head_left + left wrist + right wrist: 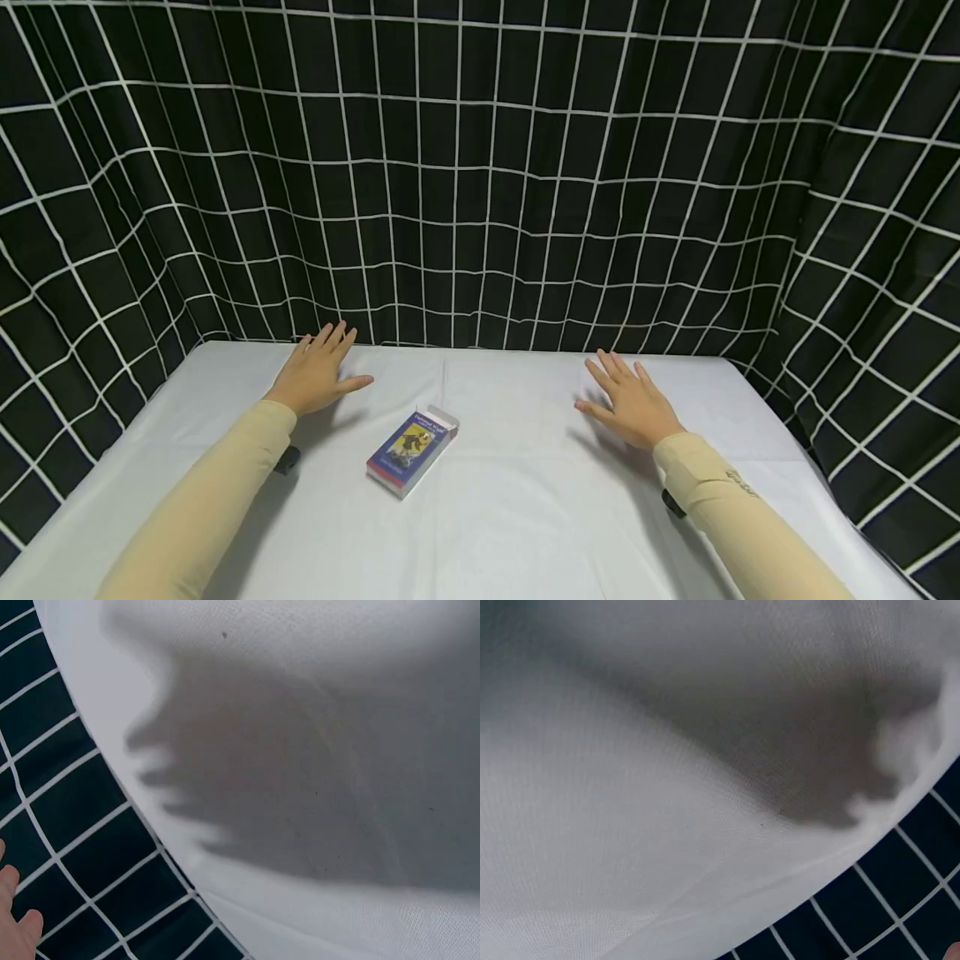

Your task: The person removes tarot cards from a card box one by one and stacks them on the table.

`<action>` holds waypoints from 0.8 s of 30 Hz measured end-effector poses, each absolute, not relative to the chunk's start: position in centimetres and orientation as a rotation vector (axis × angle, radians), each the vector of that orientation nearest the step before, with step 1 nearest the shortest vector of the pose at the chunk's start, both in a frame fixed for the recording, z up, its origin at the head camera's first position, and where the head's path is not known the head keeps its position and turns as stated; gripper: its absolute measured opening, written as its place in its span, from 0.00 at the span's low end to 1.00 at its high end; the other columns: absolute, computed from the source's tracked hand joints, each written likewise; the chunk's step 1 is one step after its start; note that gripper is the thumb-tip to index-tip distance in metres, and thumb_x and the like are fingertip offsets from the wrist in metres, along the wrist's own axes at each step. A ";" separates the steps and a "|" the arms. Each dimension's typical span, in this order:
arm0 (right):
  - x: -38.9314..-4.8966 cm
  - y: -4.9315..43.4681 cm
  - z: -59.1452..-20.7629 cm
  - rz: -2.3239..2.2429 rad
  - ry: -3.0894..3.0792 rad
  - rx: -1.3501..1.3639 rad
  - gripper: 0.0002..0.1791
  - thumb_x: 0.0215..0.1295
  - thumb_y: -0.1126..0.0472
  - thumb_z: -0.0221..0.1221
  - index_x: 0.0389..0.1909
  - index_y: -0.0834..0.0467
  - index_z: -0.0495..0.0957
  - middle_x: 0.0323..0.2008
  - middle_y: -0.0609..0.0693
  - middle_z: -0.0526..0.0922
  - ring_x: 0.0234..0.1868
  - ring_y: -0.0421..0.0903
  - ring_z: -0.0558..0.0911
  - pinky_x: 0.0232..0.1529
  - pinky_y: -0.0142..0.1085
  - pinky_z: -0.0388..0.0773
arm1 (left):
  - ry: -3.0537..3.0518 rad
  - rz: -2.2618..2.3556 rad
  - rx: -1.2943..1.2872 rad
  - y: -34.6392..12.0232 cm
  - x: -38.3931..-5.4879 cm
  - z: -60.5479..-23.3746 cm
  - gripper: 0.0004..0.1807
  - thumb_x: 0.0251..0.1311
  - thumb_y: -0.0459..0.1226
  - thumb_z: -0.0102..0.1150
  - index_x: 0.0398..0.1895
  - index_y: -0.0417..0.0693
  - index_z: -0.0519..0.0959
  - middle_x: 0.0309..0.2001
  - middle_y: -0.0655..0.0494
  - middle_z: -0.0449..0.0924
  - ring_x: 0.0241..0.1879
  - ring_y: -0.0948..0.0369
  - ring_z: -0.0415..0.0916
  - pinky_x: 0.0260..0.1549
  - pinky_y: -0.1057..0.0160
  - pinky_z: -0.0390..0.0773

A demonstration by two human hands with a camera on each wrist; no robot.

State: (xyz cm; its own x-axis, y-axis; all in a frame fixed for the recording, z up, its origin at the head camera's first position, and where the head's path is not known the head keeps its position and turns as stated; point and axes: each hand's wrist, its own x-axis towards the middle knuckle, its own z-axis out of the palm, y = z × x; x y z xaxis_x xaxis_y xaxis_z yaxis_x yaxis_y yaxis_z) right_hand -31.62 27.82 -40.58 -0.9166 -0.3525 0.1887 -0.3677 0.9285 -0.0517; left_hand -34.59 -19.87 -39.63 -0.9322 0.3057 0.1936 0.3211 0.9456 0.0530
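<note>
A blue card box with a yellow picture on its front lies on the white-covered table, its top flap folded open at the far end. Up and left of the box, my left hand is held over the cloth with fingers spread and nothing in it. My right hand hovers on the other side, fingers straight and apart, also holding nothing. In the left wrist view some fingertips show at the lower left, above a hand's shadow. The right wrist view catches only a sliver of finger.
White cloth covers the table and has faint creases. Behind and to both sides hangs a black curtain with a white grid, meeting the table's far edge. Both forearms wear beige sleeves, with a dark device under the left wrist.
</note>
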 end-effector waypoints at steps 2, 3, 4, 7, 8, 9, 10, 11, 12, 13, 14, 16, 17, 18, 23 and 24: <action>-31.4 27.7 -40.5 0.129 -2.910 0.559 0.44 0.62 0.33 0.43 0.71 0.55 0.50 0.72 0.58 0.47 0.73 0.57 0.45 0.69 0.54 0.36 | -2.906 -0.129 -0.489 -19.8 -34.4 -39.6 0.51 0.55 0.68 0.41 0.72 0.45 0.48 0.73 0.44 0.44 0.72 0.46 0.41 0.67 0.43 0.41; -31.3 27.6 -40.5 0.128 -2.910 0.564 0.44 0.62 0.33 0.43 0.71 0.55 0.50 0.72 0.58 0.47 0.73 0.56 0.45 0.69 0.54 0.36 | -2.903 -0.128 -0.499 -19.8 -34.3 -39.6 0.51 0.55 0.68 0.41 0.72 0.45 0.47 0.73 0.44 0.44 0.72 0.46 0.41 0.67 0.43 0.41; -31.2 27.6 -40.5 0.131 -2.911 0.567 0.43 0.62 0.33 0.43 0.71 0.55 0.51 0.72 0.58 0.47 0.73 0.56 0.45 0.69 0.53 0.36 | -2.899 -0.130 -0.510 -19.8 -34.2 -39.6 0.51 0.55 0.68 0.41 0.72 0.46 0.47 0.73 0.44 0.43 0.72 0.47 0.41 0.67 0.43 0.41; -31.0 27.5 -40.6 0.127 -2.914 0.578 0.43 0.62 0.33 0.43 0.71 0.55 0.51 0.72 0.58 0.47 0.73 0.57 0.45 0.70 0.53 0.36 | -2.893 -0.150 -0.538 -19.6 -34.0 -39.7 0.50 0.55 0.68 0.42 0.73 0.46 0.47 0.73 0.45 0.43 0.72 0.47 0.40 0.67 0.44 0.41; -30.9 27.4 -40.6 0.123 -2.915 0.581 0.44 0.62 0.32 0.43 0.71 0.55 0.50 0.72 0.58 0.47 0.73 0.57 0.45 0.70 0.53 0.36 | -2.894 -0.159 -0.544 -19.5 -33.9 -39.7 0.50 0.54 0.68 0.42 0.73 0.46 0.47 0.73 0.45 0.43 0.72 0.48 0.40 0.68 0.44 0.41; -30.9 27.4 -40.7 0.118 -2.916 0.583 0.44 0.62 0.32 0.43 0.71 0.55 0.50 0.72 0.58 0.47 0.73 0.57 0.45 0.70 0.53 0.37 | -2.895 -0.164 -0.552 -19.5 -33.8 -39.8 0.51 0.54 0.68 0.42 0.73 0.46 0.47 0.73 0.45 0.43 0.72 0.48 0.39 0.68 0.44 0.41; -30.8 27.4 -40.7 0.115 -2.917 0.586 0.44 0.62 0.32 0.43 0.71 0.55 0.51 0.72 0.58 0.47 0.73 0.57 0.45 0.70 0.53 0.37 | -2.895 -0.176 -0.557 -19.4 -33.7 -39.8 0.50 0.55 0.67 0.43 0.73 0.46 0.47 0.73 0.45 0.43 0.72 0.48 0.39 0.68 0.44 0.41; -30.8 27.3 -40.8 0.110 -2.916 0.588 0.44 0.62 0.32 0.43 0.71 0.55 0.51 0.72 0.58 0.47 0.73 0.57 0.46 0.70 0.53 0.37 | -2.894 -0.183 -0.564 -19.3 -33.6 -39.9 0.51 0.54 0.67 0.44 0.72 0.45 0.47 0.73 0.45 0.43 0.72 0.47 0.39 0.68 0.44 0.41; -30.7 27.3 -40.8 0.107 -2.914 0.591 0.44 0.62 0.33 0.43 0.71 0.55 0.51 0.72 0.58 0.47 0.72 0.57 0.46 0.70 0.53 0.38 | -2.892 -0.183 -0.569 -19.3 -33.6 -40.0 0.50 0.55 0.67 0.43 0.73 0.45 0.47 0.73 0.45 0.44 0.72 0.48 0.39 0.68 0.44 0.41; -30.7 27.3 -40.8 0.104 -2.912 0.595 0.43 0.62 0.33 0.43 0.71 0.55 0.51 0.72 0.58 0.47 0.72 0.57 0.46 0.70 0.53 0.38 | -2.891 -0.187 -0.574 -19.2 -33.5 -40.0 0.50 0.55 0.67 0.44 0.72 0.45 0.47 0.73 0.45 0.44 0.72 0.48 0.39 0.68 0.44 0.41; -30.6 27.2 -40.9 0.101 -2.908 0.600 0.43 0.62 0.33 0.44 0.71 0.56 0.52 0.72 0.58 0.47 0.72 0.58 0.47 0.70 0.53 0.38 | -2.890 -0.197 -0.579 -19.1 -33.4 -40.0 0.50 0.55 0.66 0.45 0.73 0.45 0.47 0.73 0.45 0.44 0.72 0.48 0.39 0.68 0.44 0.41; -30.5 27.1 -40.9 0.094 -2.899 0.614 0.43 0.62 0.33 0.44 0.71 0.56 0.53 0.72 0.58 0.48 0.72 0.58 0.47 0.69 0.53 0.39 | -2.891 -0.195 -0.589 -19.1 -33.3 -40.1 0.50 0.55 0.66 0.44 0.73 0.46 0.46 0.73 0.45 0.44 0.72 0.48 0.38 0.68 0.45 0.41; -30.4 27.0 -40.8 0.093 -2.894 0.622 0.43 0.62 0.33 0.45 0.70 0.56 0.53 0.72 0.58 0.48 0.72 0.58 0.48 0.69 0.53 0.40 | -2.889 -0.193 -0.595 -19.0 -33.2 -40.1 0.50 0.55 0.66 0.44 0.73 0.46 0.46 0.73 0.45 0.44 0.72 0.48 0.39 0.68 0.45 0.42; -30.3 26.9 -40.8 0.093 -2.890 0.632 0.43 0.62 0.33 0.45 0.70 0.56 0.54 0.72 0.58 0.48 0.72 0.58 0.48 0.69 0.54 0.40 | -2.889 -0.195 -0.598 -19.0 -33.2 -40.1 0.50 0.55 0.67 0.43 0.73 0.46 0.46 0.73 0.46 0.44 0.72 0.48 0.39 0.68 0.45 0.42; -30.2 26.5 -40.9 0.099 -2.875 0.660 0.42 0.62 0.34 0.46 0.70 0.56 0.55 0.72 0.58 0.49 0.72 0.58 0.48 0.69 0.54 0.41 | -2.869 -0.192 -0.636 -19.0 -32.8 -40.1 0.51 0.55 0.67 0.43 0.72 0.45 0.47 0.73 0.44 0.45 0.72 0.46 0.41 0.67 0.45 0.43; -30.1 26.4 -40.9 0.099 -2.874 0.661 0.42 0.62 0.34 0.46 0.70 0.56 0.55 0.72 0.58 0.49 0.72 0.58 0.48 0.69 0.53 0.42 | -2.867 -0.189 -0.640 -19.0 -32.7 -40.1 0.50 0.55 0.67 0.43 0.73 0.45 0.47 0.73 0.45 0.45 0.72 0.47 0.41 0.67 0.45 0.44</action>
State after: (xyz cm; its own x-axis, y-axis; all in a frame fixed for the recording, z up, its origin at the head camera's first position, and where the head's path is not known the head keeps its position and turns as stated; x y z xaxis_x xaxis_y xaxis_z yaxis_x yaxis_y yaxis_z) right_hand -30.14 26.41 -40.92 -0.8824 -0.4260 0.1996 -0.4387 0.8983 -0.0224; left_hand -32.73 -18.99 -40.09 -0.8870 0.4067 0.2187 0.4318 0.8983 0.0810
